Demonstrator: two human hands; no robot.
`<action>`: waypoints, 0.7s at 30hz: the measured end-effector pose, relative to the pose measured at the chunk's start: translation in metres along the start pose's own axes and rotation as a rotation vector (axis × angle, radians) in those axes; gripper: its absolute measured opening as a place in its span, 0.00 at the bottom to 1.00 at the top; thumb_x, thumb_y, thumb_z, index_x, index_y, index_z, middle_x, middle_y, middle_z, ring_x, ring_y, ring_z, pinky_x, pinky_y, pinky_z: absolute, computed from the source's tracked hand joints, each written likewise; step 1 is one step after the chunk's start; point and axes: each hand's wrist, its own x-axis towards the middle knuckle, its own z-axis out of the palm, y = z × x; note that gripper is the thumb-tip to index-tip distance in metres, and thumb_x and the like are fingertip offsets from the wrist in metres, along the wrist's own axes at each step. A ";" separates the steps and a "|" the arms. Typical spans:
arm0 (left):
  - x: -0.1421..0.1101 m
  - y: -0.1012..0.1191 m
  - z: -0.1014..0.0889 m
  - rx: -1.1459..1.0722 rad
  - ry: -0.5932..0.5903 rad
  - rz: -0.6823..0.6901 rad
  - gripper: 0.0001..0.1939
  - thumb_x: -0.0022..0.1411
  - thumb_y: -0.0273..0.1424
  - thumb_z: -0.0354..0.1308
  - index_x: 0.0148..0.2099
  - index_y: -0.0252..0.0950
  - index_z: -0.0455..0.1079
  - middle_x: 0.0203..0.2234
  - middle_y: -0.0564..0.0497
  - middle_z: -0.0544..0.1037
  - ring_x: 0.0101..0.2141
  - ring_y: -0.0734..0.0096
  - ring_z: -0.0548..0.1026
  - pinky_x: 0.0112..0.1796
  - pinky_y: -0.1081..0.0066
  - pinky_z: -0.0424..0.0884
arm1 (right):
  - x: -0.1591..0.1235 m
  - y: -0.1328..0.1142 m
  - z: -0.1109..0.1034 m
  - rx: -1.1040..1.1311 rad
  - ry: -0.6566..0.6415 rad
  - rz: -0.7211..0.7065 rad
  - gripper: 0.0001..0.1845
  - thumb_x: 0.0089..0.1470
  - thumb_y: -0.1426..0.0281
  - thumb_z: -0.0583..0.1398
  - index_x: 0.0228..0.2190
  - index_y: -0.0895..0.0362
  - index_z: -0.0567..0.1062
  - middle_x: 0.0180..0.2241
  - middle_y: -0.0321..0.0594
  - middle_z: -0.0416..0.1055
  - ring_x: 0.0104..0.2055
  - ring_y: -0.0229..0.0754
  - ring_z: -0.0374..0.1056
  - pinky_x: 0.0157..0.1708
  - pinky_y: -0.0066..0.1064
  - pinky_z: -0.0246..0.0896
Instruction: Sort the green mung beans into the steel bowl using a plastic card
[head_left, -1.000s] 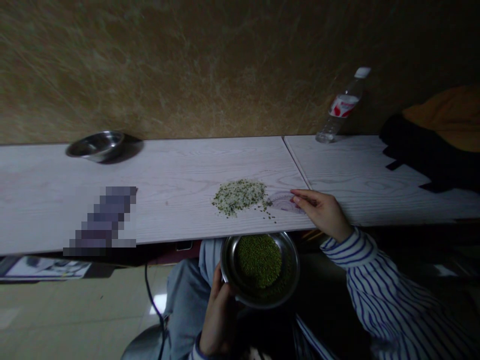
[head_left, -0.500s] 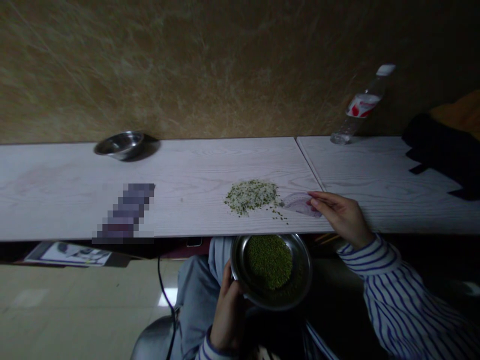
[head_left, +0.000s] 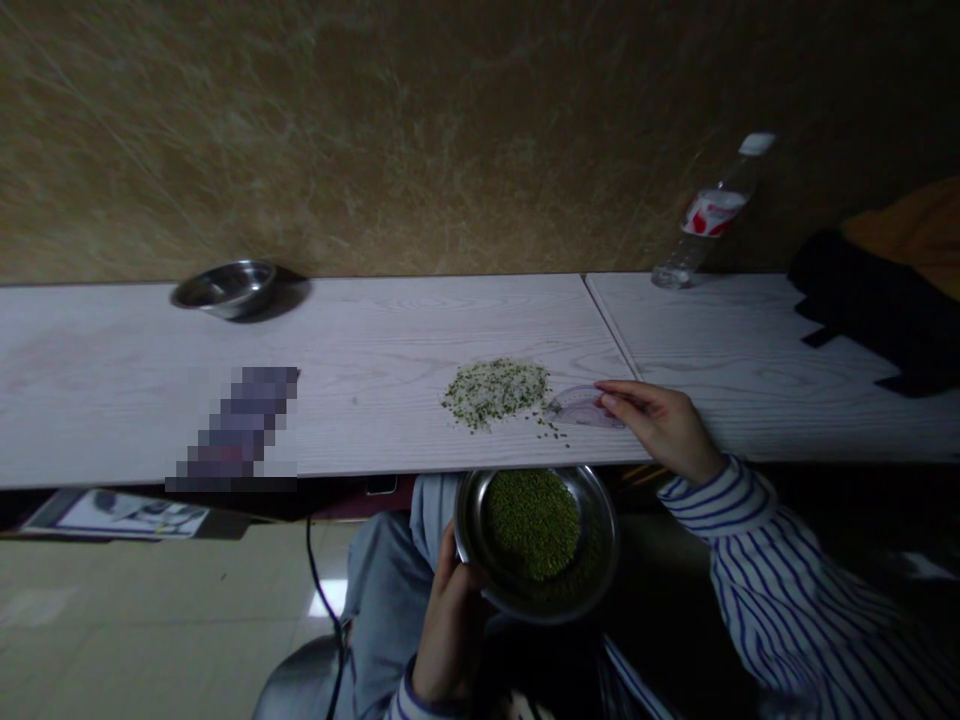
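My right hand (head_left: 660,425) pinches a clear plastic protractor (head_left: 581,405) held low over the table. The protractor's left end meets the right edge of a heap of white grains mixed with green beans (head_left: 495,393). A few loose green beans are scattered just below that end. Under the table's front edge, my left hand (head_left: 452,615) grips the left rim of a metal bowl (head_left: 606,560). Inside the bowl lies a layer of green mung beans (head_left: 534,525). The fingers beneath the bowl are hidden.
A second metal bowl (head_left: 229,290) stands at the back left of the white wood-grain table (head_left: 375,340). A blurred-out dark flat item (head_left: 244,425) lies at left. A water bottle (head_left: 705,215) and a black and orange cloth item (head_left: 877,300) are at right. Behind rises a wall.
The whole view has shifted slightly, so things sit a little further left. Against the heap, the protractor and my right hand have barely moved. My left hand still holds the bowl.
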 end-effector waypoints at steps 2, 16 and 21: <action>0.001 0.000 -0.001 0.000 -0.007 -0.004 0.37 0.51 0.28 0.62 0.64 0.40 0.64 0.39 0.50 0.79 0.31 0.65 0.71 0.29 0.69 0.69 | 0.002 0.001 0.000 -0.019 -0.008 -0.010 0.17 0.52 0.59 0.65 0.39 0.56 0.84 0.35 0.46 0.83 0.34 0.48 0.79 0.36 0.39 0.76; 0.004 -0.005 -0.007 0.020 -0.003 -0.014 0.35 0.50 0.30 0.61 0.63 0.44 0.66 0.46 0.48 0.79 0.41 0.57 0.75 0.38 0.63 0.74 | -0.003 -0.002 -0.003 -0.087 -0.015 -0.045 0.15 0.53 0.61 0.64 0.38 0.56 0.84 0.36 0.45 0.83 0.37 0.48 0.79 0.39 0.38 0.77; 0.004 -0.004 -0.008 0.027 -0.017 -0.006 0.33 0.50 0.31 0.62 0.60 0.42 0.66 0.51 0.45 0.76 0.44 0.54 0.75 0.42 0.60 0.74 | 0.000 -0.001 -0.002 -0.112 -0.021 -0.038 0.15 0.53 0.62 0.63 0.39 0.57 0.84 0.37 0.46 0.83 0.37 0.48 0.79 0.39 0.39 0.76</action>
